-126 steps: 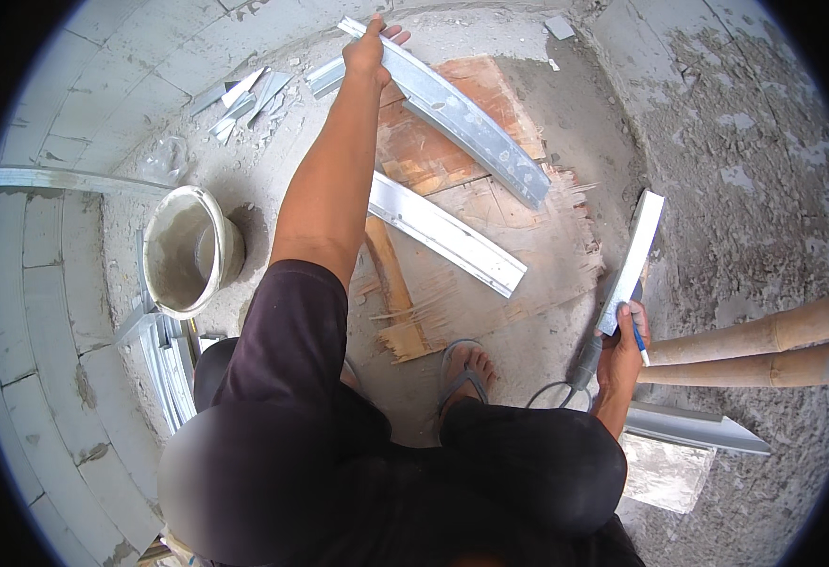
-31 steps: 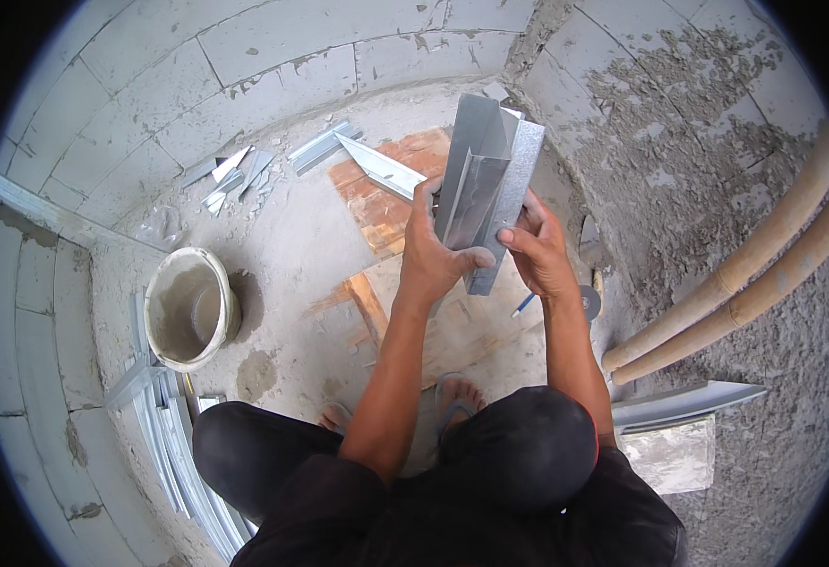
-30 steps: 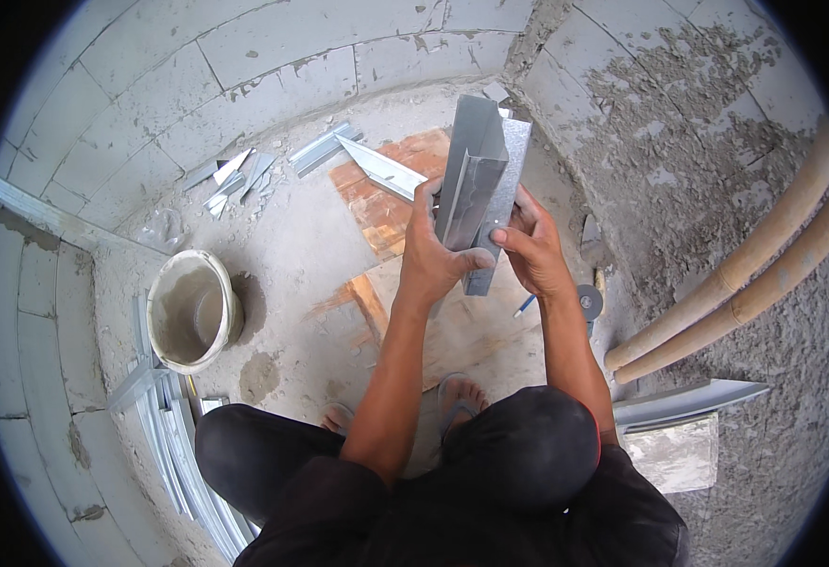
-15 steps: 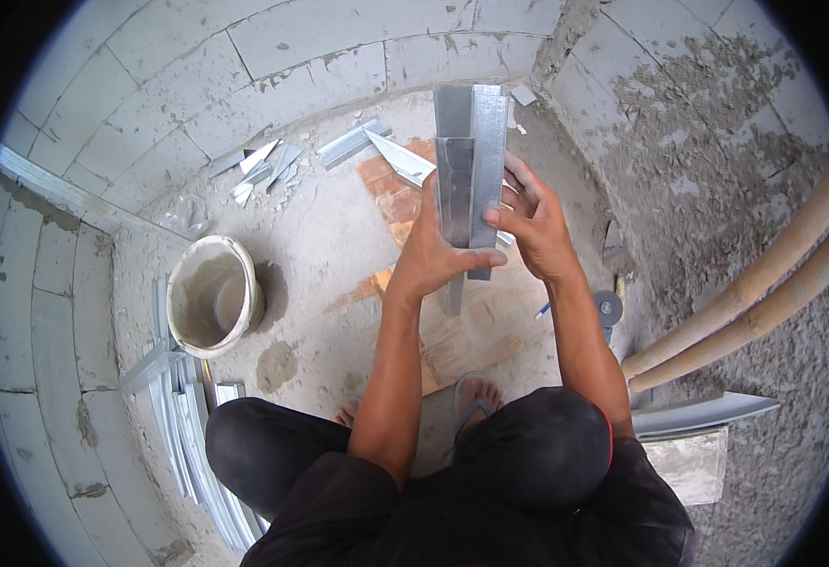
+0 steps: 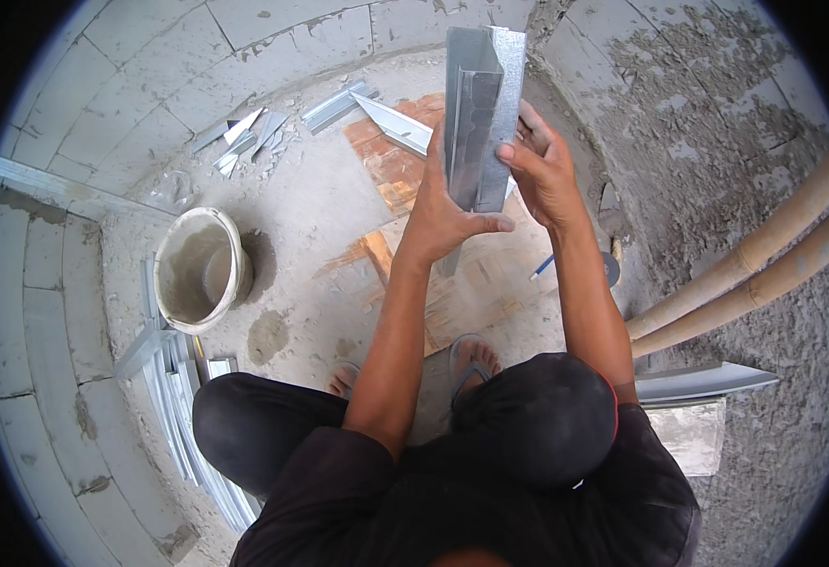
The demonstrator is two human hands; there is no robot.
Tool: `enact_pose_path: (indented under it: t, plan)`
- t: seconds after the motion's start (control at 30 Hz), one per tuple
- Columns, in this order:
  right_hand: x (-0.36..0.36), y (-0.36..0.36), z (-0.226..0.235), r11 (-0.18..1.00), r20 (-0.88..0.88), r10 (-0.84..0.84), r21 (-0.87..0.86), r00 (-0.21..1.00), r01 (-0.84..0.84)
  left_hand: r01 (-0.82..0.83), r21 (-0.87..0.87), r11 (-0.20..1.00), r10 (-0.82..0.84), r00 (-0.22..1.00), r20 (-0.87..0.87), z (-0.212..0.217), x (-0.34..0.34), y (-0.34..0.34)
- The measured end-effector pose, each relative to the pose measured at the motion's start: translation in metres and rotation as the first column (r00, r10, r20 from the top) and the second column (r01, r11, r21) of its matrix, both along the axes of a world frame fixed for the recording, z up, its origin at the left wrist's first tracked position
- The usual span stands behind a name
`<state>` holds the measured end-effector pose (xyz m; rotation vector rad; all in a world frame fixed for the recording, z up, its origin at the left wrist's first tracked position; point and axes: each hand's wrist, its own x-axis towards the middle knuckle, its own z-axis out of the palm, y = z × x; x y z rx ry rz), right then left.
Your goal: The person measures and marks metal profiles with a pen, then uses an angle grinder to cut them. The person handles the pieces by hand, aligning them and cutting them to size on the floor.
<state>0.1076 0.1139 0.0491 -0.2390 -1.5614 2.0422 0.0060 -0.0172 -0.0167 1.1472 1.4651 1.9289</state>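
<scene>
Between my hands I hold short galvanized metal channel pieces [image 5: 476,132], fitted side by side and raised off the floor, their far ends tilted up. My left hand [image 5: 444,213] grips their left side and lower part, its thumb stretched across toward the right. On the right side, my right hand [image 5: 548,175] closes on the same pieces, with its thumb on the bright outer face and its fingers partly hidden behind. Below them, a reddish-brown board [image 5: 381,250] lies on the dusty floor.
A mortar-stained bucket [image 5: 235,274] stands at left, near long metal profiles [image 5: 183,406]. Metal offcuts [image 5: 239,142] and another channel [image 5: 339,106] lie toward the far wall. On the right are a blue pencil [image 5: 543,266], a grey disc [image 5: 610,268] and two bamboo poles [image 5: 745,260].
Both hands have lifted the metal channel pieces farther up and away from me. The pieces have turned slightly, so more of the inside of the channel shows. My grip stays on them.
</scene>
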Motion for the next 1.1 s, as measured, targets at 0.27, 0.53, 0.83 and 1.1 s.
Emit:
enact_pose_path:
  t: [0.27, 0.53, 0.83, 1.1]
  plan:
    - [0.018, 0.009, -0.008, 0.997, -0.081, -0.054, -0.051, 0.995, 0.05, -0.153, 0.048, 0.987, 0.159, 0.972, -0.174, -0.025, 0.028, 0.015]
    - [0.013, 0.003, -0.011, 0.989, -0.089, -0.146, -0.037, 0.985, 0.143, -0.287, -0.018, 0.958, 0.263, 0.901, -0.346, -0.025, 0.026, 0.011]
    - [0.002, -0.005, -0.013, 0.966, -0.075, -0.248, 0.059, 0.966, 0.253, -0.322, -0.056, 0.945, 0.32, 0.947, -0.028, 0.001, 0.037, 0.001]
    - [0.012, -0.013, -0.006, 0.956, -0.07, -0.278, 0.077, 0.958, 0.283, -0.284, -0.04, 0.958, 0.278, 0.952, -0.126, -0.005, 0.036, 0.005]
